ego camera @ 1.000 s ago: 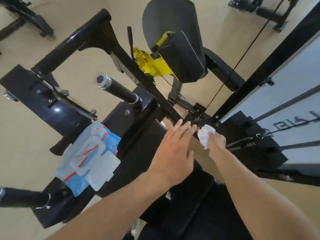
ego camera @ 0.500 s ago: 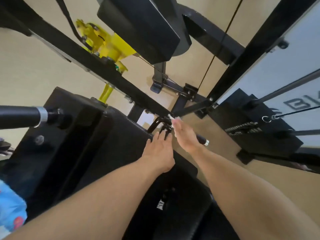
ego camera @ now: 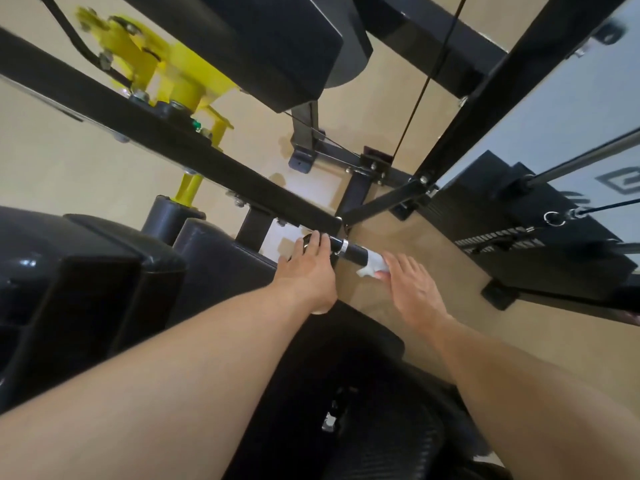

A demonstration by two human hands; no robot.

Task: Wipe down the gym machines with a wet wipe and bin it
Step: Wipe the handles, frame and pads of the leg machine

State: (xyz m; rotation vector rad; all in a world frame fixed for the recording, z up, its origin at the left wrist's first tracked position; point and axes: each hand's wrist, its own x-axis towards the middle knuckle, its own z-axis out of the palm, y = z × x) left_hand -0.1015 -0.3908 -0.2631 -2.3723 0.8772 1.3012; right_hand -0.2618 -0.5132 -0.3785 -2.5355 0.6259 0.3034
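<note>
Both bare forearms reach forward over the black padding of the gym machine (ego camera: 104,289) toward a short black handle bar (ego camera: 349,250) that juts out below the frame's diagonal beam (ego camera: 194,157).

The left hand (ego camera: 310,268) rests on the inner end of the handle bar, where the bar meets the frame. Its fingers (ego camera: 317,242) are draped over the top of the bar. Whether they close fully around it cannot be told from this angle.

The right hand (ego camera: 410,285) is at the outer end of the same bar. It presses the white wet wipe (ego camera: 374,263) against the bar's tip, fingers curled onto the wipe. The wipe is crumpled and wraps the end of the bar, with a loose corner hanging just below it.

A chrome ring (ego camera: 343,247) on the bar shows between the two hands, which stay apart.

Above the beam sits a yellow bracket (ego camera: 180,77) with bolts. A black pad (ego camera: 277,46) overhangs it at the top. To the right, a weight stack (ego camera: 526,230) stands behind an upright post, with a cable (ego camera: 420,84) running down near it. The floor (ego camera: 52,161) is beige.
</note>
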